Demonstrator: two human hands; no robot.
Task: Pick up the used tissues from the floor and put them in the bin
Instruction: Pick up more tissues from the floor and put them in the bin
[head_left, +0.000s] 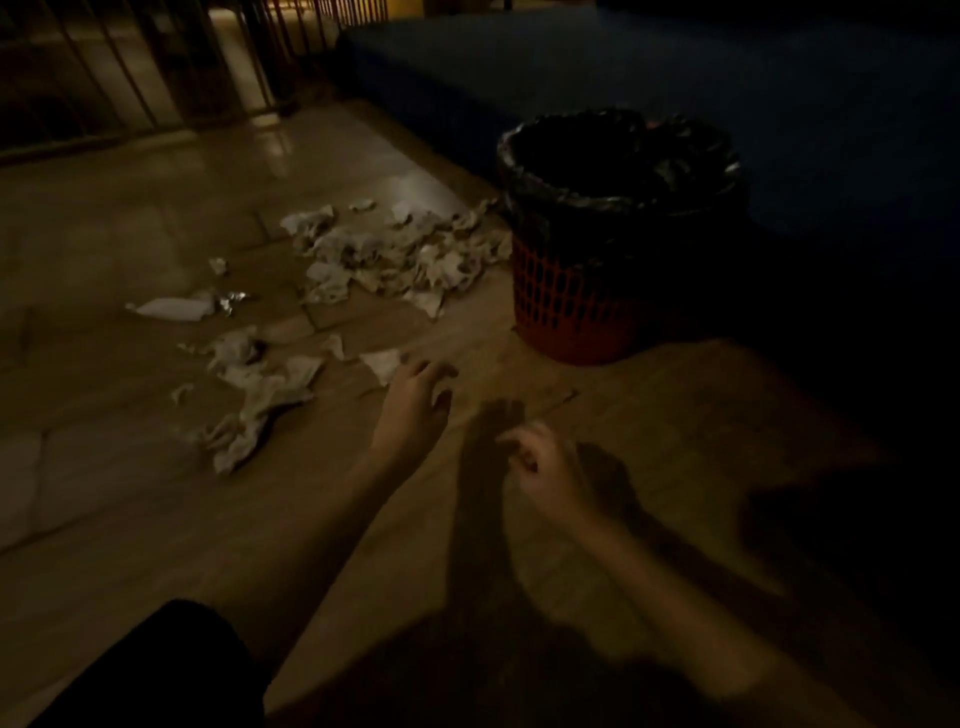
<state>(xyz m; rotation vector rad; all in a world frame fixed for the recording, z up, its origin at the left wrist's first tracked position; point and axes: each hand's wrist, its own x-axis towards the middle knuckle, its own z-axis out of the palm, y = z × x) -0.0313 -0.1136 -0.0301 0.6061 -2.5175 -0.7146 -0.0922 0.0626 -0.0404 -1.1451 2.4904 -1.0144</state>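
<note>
Dimly lit, blurred throughout. Left hand (415, 402) stretched forward on a bare forearm, palm down, low over the floor (130, 519). Fingers spread and loosely curved, tips just beside a small flat tissue (383, 362); whether touching it, cannot tell. Grip wide open, nothing held. Right hand (543, 470) nearer the body, also reaching forward, fingers curled slightly inward but apart. Grip partly open, holding nothing visible. Shadows of both arms cast dark on the floor between and beside the hands.

Dark sleeve or clothing (156, 670) cut off at the lower left corner. Right forearm smeared by motion, its outline lost near the bottom edge. Whole right side of the view sunk in darkness, detail not readable.

Used tissues on the floor in two groups: a large crumpled heap (395, 254) lying just left of the bin (571, 306), its nearest scraps close against the bin's side, and a smaller cluster (260, 400) left of the left hand. Between them, further left, a pale flattish piece (174, 307) with something shiny and crinkled (231, 301) at its end; nature unclear.

Bin upright, red lattice wall, lined with a black bag (618, 176) folded over the rim; contents too dark to make out. Behind it a dark blue mattress-like slab (623, 62). Railing bars (130, 67) at the upper left.
</note>
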